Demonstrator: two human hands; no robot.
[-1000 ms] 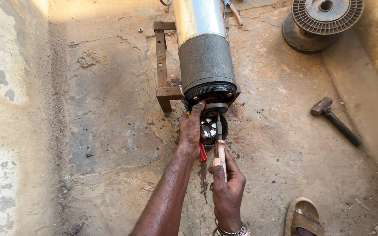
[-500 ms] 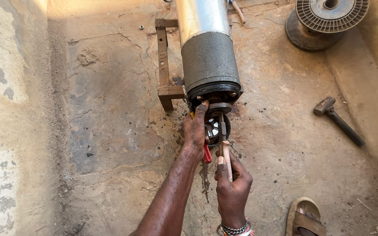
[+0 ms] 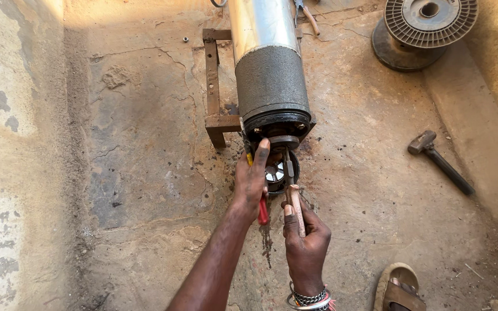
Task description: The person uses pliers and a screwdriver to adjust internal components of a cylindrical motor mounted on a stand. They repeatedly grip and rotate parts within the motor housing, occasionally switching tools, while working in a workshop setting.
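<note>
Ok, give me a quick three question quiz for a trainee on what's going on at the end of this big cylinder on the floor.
1. True or false: both hands work at the open end of the cylinder.
2. Which tool has the wooden handle? A) the one in the left hand B) the one in the right hand C) neither
3. What lies untouched on the ground to the right of the cylinder?

Key
1. True: both hands hold tools at the round metal part just below the end.
2. B: the wooden-handled tool; the left hand grips a red-handled tool.
3. A hammer.
</note>
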